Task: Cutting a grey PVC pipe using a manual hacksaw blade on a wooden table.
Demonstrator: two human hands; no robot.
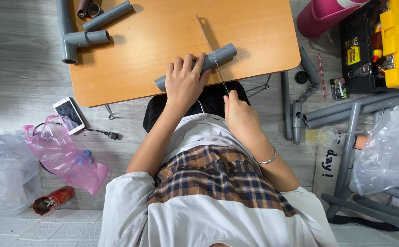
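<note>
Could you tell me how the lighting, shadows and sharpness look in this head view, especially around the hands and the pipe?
Head view: even, soft light; the table throws only a faint shadow on the floor. The left hand on the pipe and the right hand holding the saw blade are sharp, without motion blur. Mild glare shows on the clear bags. Wide-angle distortion bends the edges of the picture.

Bright even light, soft shadows, sharp focus, wide-angle edge distortion.
</note>
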